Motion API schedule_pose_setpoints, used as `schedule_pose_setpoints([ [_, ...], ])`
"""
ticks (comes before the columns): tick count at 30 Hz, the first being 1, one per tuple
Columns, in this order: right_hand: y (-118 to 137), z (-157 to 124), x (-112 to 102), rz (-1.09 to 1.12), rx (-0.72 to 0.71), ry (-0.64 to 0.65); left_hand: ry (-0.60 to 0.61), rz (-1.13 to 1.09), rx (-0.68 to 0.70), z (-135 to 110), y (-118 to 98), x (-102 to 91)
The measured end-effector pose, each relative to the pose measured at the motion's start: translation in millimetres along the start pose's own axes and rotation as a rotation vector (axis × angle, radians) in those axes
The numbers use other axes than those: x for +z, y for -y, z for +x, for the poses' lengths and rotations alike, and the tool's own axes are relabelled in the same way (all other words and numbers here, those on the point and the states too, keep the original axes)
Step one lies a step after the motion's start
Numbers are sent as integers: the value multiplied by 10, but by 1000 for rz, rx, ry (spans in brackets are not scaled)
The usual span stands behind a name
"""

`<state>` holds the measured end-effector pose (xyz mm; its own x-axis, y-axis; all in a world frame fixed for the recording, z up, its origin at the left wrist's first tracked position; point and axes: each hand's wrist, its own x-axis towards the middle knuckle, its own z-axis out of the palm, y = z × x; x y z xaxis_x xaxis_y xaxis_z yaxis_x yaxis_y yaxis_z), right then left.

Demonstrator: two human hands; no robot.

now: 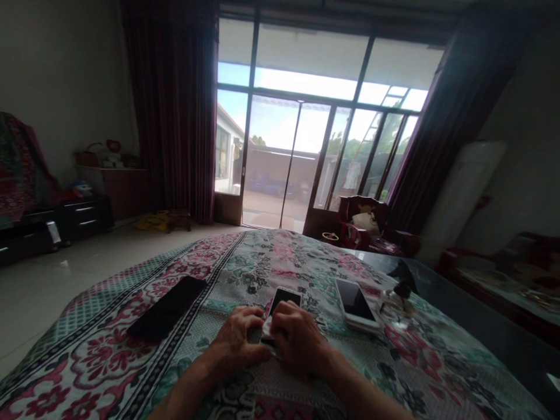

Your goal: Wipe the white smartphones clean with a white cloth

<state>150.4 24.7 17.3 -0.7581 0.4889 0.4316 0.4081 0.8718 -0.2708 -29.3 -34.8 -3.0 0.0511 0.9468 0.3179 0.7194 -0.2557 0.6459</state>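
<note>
A smartphone point(285, 297) with a white frame and dark screen lies on the patterned cloth point(245, 262) in front of me. My left hand point(238, 338) is curled along its left side, fingers and thumb at the edge. Over the lower part of the screen, my right hand point(295, 335) is closed on a crumpled white wipe point(268, 328), pressed to the glass. Both hands hide much of this phone. To the right rests a second white phone point(356, 304), dark screen up. A large black phone or tablet point(168, 309) lies at the left.
Right of the white phone stands a clear glass jar point(396, 306) with a dark top. A dark tabletop point(472, 315) shows beyond the cloth. Farther off are a wooden chair point(363, 221), a black drawer cabinet point(85, 219) and a glazed door point(280, 163).
</note>
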Motion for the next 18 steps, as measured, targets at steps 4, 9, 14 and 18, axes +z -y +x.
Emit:
schedule_pose_setpoints([
  [4, 70, -36, 4, 4, -48, 15, -42, 15, 61, -21, 55, 45],
  [9, -99, 22, -85, -127, 130, 11, 8, 4, 74, -45, 8, -28],
  [14, -217, 25, -125, -185, 215, 19, 93, -16, 66, -37, 32, -105],
  [18, -105, -45, -76, -101, 92, 5, 81, -27, 85, -45, 102, -88],
])
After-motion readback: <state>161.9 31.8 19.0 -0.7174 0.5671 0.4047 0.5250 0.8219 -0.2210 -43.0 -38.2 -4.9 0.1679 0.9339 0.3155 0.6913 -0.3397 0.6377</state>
